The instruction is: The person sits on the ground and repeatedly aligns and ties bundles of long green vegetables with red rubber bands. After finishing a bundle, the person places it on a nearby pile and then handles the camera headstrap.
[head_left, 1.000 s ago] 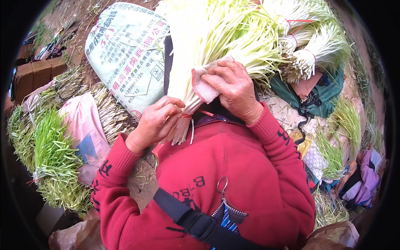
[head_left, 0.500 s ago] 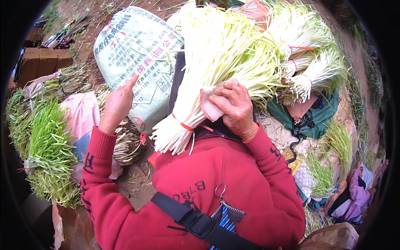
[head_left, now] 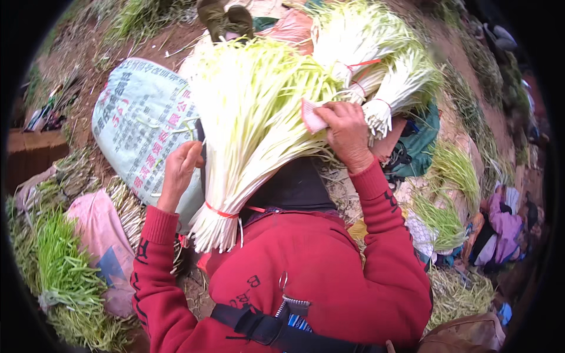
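Note:
A large bunch of pale yellow-green chives (head_left: 253,117) lies across my lap, its white stem ends toward me. A red band (head_left: 221,210) ties it near those ends. My right hand (head_left: 348,134) is closed on a pink mesh cloth (head_left: 312,116) at the right side of the bunch, by the leaves. On the other side, my left hand (head_left: 180,169) is raised beside the bunch, over a pale green woven sack (head_left: 144,126). Its fingers are curled together; whatever they may hold cannot be made out.
Several tied chive bunches (head_left: 400,88) lie at the far right on a dark green cloth (head_left: 426,144). Greener bundles (head_left: 65,259) and a pink cloth (head_left: 100,217) are at the left. A pair of shoes (head_left: 226,20) shows at the top. Loose greens (head_left: 456,170) lie at the right.
My left index finger, stretched out before, is now curled in with the others. My right hand has shifted the cloth outward, toward the bunch's right edge. The whole view has shifted too.

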`<action>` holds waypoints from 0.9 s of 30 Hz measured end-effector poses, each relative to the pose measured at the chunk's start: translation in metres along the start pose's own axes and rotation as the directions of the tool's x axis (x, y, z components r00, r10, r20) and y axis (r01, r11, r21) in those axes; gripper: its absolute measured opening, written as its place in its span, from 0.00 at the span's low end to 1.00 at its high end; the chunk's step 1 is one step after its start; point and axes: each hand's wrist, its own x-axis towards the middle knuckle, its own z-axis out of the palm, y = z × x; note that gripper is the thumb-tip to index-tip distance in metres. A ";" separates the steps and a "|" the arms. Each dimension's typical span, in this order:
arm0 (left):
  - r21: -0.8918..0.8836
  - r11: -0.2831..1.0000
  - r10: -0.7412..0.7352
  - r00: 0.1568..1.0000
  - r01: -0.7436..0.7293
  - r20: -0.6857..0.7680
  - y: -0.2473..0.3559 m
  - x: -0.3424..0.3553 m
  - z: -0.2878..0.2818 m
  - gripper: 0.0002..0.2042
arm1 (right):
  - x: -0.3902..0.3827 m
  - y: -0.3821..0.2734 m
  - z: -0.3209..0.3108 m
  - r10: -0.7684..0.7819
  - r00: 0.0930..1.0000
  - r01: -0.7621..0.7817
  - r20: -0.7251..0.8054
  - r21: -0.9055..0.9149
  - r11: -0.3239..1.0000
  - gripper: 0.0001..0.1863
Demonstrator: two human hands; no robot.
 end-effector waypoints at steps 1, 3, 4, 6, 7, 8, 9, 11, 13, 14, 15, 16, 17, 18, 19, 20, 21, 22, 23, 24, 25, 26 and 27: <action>0.005 0.998 0.055 0.997 -0.055 -0.057 -0.021 0.011 0.004 0.17 | -0.007 -0.011 -0.016 0.015 1.000 -0.012 -0.025 0.128 0.992 0.13; 0.141 0.972 0.191 0.982 -0.188 -0.007 -0.041 0.029 0.005 0.18 | -0.026 -0.031 -0.041 0.123 0.991 -0.130 0.044 0.446 0.886 0.14; 0.059 0.987 0.148 0.989 -0.149 0.019 -0.060 0.033 -0.002 0.20 | -0.036 -0.038 -0.037 0.090 0.986 -0.165 0.141 0.721 0.673 0.14; 0.012 0.974 0.226 0.972 -0.226 -0.065 -0.065 0.032 0.013 0.25 | -0.057 -0.054 -0.030 0.023 0.872 -0.483 0.490 0.850 0.209 0.14; 0.099 0.966 0.246 0.966 -0.238 -0.080 -0.072 0.036 0.013 0.26 | -0.070 -0.056 -0.015 -0.017 0.811 -0.582 0.585 0.810 0.073 0.15; 0.117 0.966 0.236 0.971 -0.230 -0.038 -0.064 0.031 0.013 0.27 | -0.079 -0.059 -0.006 0.026 0.793 -0.609 0.609 0.791 0.053 0.15; 0.119 0.967 0.231 0.973 -0.226 -0.029 -0.048 0.029 0.021 0.27 | -0.083 -0.057 -0.001 0.055 0.771 -0.637 0.635 0.769 0.050 0.15; 0.110 0.974 0.203 0.978 -0.197 -0.044 -0.023 0.018 0.037 0.27 | -0.086 -0.056 -0.004 0.158 0.801 -0.545 0.577 0.813 -0.204 0.17; 0.031 0.977 0.210 0.977 -0.210 -0.018 -0.011 0.009 0.047 0.25 | -0.082 -0.054 0.034 0.210 0.821 -0.515 0.531 0.847 -0.132 0.18; 0.002 0.980 0.200 0.980 -0.200 -0.020 0.000 -0.005 0.052 0.25 | -0.079 -0.056 0.060 0.252 0.802 -0.543 0.542 0.837 -0.069 0.17; -0.032 0.980 0.195 0.981 -0.195 -0.004 0.010 -0.015 0.064 0.26 | -0.082 -0.051 0.053 0.264 0.779 -0.555 0.569 0.821 -0.132 0.17; -0.026 0.981 0.192 0.981 -0.191 0.030 0.019 -0.022 0.075 0.26 | -0.083 -0.047 0.045 0.264 0.759 -0.561 0.595 0.804 -0.199 0.17; -0.029 0.964 0.265 0.963 -0.264 0.049 0.037 -0.034 0.090 0.24 | -0.083 -0.043 0.039 0.249 0.740 -0.568 0.624 0.779 -0.266 0.17; -0.098 0.963 0.258 0.963 -0.250 0.079 0.046 -0.042 0.100 0.23 | -0.090 -0.041 0.034 0.247 0.776 -0.500 0.581 0.804 -0.320 0.16; -0.163 0.959 0.250 0.962 -0.231 0.108 0.051 -0.047 0.103 0.23 | -0.094 -0.040 0.028 0.294 0.746 -0.510 0.598 0.796 -0.327 0.16; -0.221 0.947 0.251 0.966 -0.233 0.060 0.050 -0.052 0.103 0.26 | -0.097 -0.041 0.035 0.291 0.767 -0.498 0.571 0.817 -0.290 0.18; -0.186 0.948 0.273 0.961 -0.260 0.051 0.052 -0.054 0.101 0.27 | -0.105 -0.042 0.039 0.310 0.737 -0.484 0.601 0.789 -0.379 0.20; -0.216 0.957 0.202 0.979 -0.193 0.022 0.054 -0.054 0.099 0.28 | -0.109 -0.046 0.050 0.356 0.747 -0.453 0.561 0.822 -0.344 0.22; -0.312 0.949 0.087 0.989 -0.046 0.119 0.043 -0.045 0.085 0.30 | -0.099 -0.048 0.036 0.323 0.685 -0.596 0.653 0.757 -0.267 0.23; -0.388 0.920 0.033 0.979 0.049 0.201 0.023 -0.037 0.078 0.29 | -0.103 -0.049 0.043 0.269 0.742 -0.557 0.614 0.788 -0.262 0.23; -0.474 0.868 0.002 0.953 0.148 0.303 0.042 -0.044 0.087 0.28 | -0.099 -0.058 0.032 0.330 0.727 -0.456 0.602 0.783 -0.423 0.21; -0.470 0.820 -0.122 0.901 0.328 0.416 0.026 -0.032 0.079 0.27 | -0.102 -0.056 0.040 0.296 0.751 -0.471 0.590 0.793 -0.386 0.19; -0.440 0.762 -0.214 0.826 0.476 0.522 0.018 -0.023 0.073 0.26 | -0.097 -0.059 0.036 0.282 0.742 -0.456 0.609 0.766 -0.453 0.16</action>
